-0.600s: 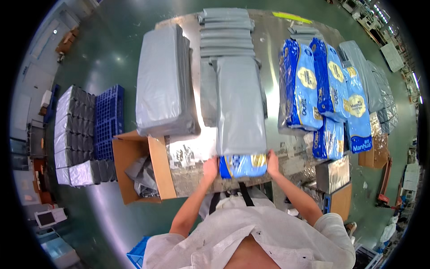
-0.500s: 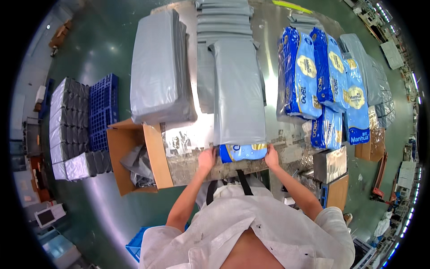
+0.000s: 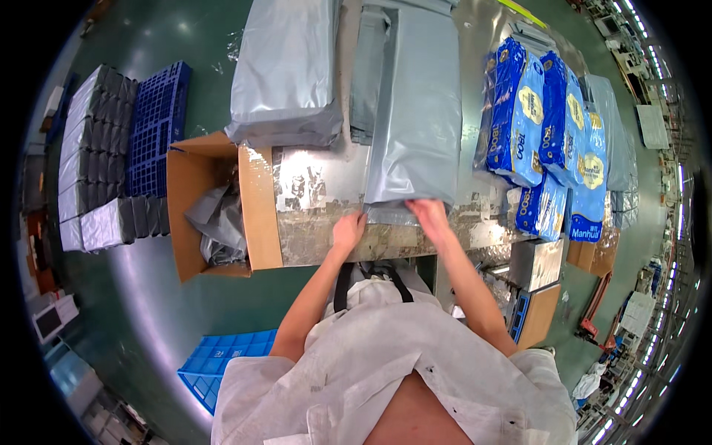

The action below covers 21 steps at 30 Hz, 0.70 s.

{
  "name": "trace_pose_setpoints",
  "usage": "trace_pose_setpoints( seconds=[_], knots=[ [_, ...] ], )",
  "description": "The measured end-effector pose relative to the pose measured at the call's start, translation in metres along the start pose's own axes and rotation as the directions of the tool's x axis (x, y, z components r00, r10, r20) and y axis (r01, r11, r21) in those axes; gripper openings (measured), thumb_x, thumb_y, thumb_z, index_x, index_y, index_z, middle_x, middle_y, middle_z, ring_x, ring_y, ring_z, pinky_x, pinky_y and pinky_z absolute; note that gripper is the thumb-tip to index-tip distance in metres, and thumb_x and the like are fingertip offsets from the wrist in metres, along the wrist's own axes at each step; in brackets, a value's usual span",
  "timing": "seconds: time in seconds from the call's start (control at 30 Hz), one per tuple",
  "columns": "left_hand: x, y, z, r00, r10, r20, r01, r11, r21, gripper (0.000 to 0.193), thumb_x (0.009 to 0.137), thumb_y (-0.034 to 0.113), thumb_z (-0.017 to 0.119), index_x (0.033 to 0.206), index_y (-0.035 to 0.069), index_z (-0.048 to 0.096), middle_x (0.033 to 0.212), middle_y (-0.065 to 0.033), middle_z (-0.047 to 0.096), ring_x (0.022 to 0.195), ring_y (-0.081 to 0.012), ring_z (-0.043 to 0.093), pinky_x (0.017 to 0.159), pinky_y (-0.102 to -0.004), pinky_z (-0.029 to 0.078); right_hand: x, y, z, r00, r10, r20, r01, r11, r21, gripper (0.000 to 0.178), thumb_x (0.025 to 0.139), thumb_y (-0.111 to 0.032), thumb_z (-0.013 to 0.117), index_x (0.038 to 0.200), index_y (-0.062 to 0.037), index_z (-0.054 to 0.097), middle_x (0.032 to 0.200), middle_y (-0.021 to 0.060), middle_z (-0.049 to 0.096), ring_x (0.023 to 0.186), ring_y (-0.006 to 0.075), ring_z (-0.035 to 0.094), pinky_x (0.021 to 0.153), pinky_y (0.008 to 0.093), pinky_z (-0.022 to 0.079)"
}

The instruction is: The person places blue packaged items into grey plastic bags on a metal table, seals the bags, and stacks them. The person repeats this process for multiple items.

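Observation:
A long grey plastic mailing bag (image 3: pixel 419 111), bulging with its contents, lies lengthwise on the metal table in front of me. Its open near end points toward me, with a loose flap at the table's front edge. My left hand (image 3: pixel 348 231) pinches the flap's left corner, fingers closed. Across from it, my right hand (image 3: pixel 432 220) has its fingers bent onto the bag's near edge, right of the middle, gripping the plastic. What fills the bag is hidden. Flat grey bags (image 3: pixel 363 81) lie partly under its left side.
A filled grey parcel (image 3: pixel 285 74) lies left on the table (image 3: pixel 319 193). Blue tissue packs (image 3: pixel 518 111) are piled right. An open cardboard box (image 3: pixel 259 215) with grey plastic inside adjoins the table's left front. Left on the floor are wrapped parcels (image 3: pixel 96 163), a blue pallet (image 3: pixel 159 126) and a blue crate (image 3: pixel 222 356).
The blue tissue pack's end, which stuck out of the bag, is now covered by grey plastic. My right hand has moved inward onto the bag's near edge. The view has shifted.

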State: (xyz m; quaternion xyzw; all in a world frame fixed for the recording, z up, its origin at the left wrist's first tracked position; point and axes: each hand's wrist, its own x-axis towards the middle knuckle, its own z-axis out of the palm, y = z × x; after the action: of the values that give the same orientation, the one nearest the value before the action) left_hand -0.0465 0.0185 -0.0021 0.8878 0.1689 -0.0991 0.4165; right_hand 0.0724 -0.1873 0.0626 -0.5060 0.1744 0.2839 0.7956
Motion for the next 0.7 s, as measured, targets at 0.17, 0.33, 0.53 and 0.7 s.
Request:
trace_pose_setpoints(
  seconds=[0.17,0.33,0.53,0.7],
  knots=[
    [0.012,0.007,-0.01,0.996,0.022,0.085,-0.01,0.991,-0.137,0.038,0.092,0.037,0.051,0.081,0.004,0.064,0.078,-0.0215,0.065,0.077,-0.0429,0.061,0.068,-0.0511,0.048,0.046,0.038,-0.019,0.962,-0.175,-0.211,0.151,0.981,-0.125,0.033,0.088,-0.016,0.064,0.117,-0.0036,0.055,0.114,0.006,0.06,0.102,0.0181,0.057,0.089,0.0335,0.046],
    [0.015,-0.033,-0.022,0.991,0.011,0.132,0.023,0.966,-0.256,0.038,0.093,0.036,0.049,0.082,0.004,0.066,0.069,-0.0145,0.066,0.072,-0.036,0.065,0.067,-0.0469,0.05,-0.04,0.04,-0.034,0.888,-0.452,0.081,0.17,0.159,-0.973,0.038,0.082,-0.022,0.067,0.114,-0.0036,0.058,0.106,0.0176,0.063,0.096,0.0311,0.062,0.083,0.0386,0.049],
    [-0.006,-0.02,-0.031,0.96,0.001,0.279,0.027,0.995,-0.095,0.038,0.093,0.037,0.048,0.081,0.008,0.069,0.066,-0.0066,0.068,0.068,-0.0298,0.066,0.065,-0.0405,0.051,-0.094,-0.01,-0.1,0.811,-0.397,-0.43,-0.248,0.432,-0.867,0.043,0.079,-0.029,0.072,0.108,0.0007,0.062,0.097,0.0141,0.068,0.087,0.0217,0.066,0.078,0.0308,0.051],
    [-0.018,0.06,-0.03,0.912,0.258,0.319,-0.239,0.966,-0.098,0.032,0.09,0.032,0.058,0.079,0.004,0.068,0.068,-0.0086,0.068,0.058,-0.0214,0.063,0.06,-0.0342,0.049,-0.059,-0.014,-0.098,0.837,-0.469,-0.282,-0.029,0.477,-0.878,0.035,0.078,-0.028,0.073,0.098,0.0009,0.069,0.082,0.0114,0.07,0.076,0.0179,0.066,0.072,0.0299,0.051]
  ],
)
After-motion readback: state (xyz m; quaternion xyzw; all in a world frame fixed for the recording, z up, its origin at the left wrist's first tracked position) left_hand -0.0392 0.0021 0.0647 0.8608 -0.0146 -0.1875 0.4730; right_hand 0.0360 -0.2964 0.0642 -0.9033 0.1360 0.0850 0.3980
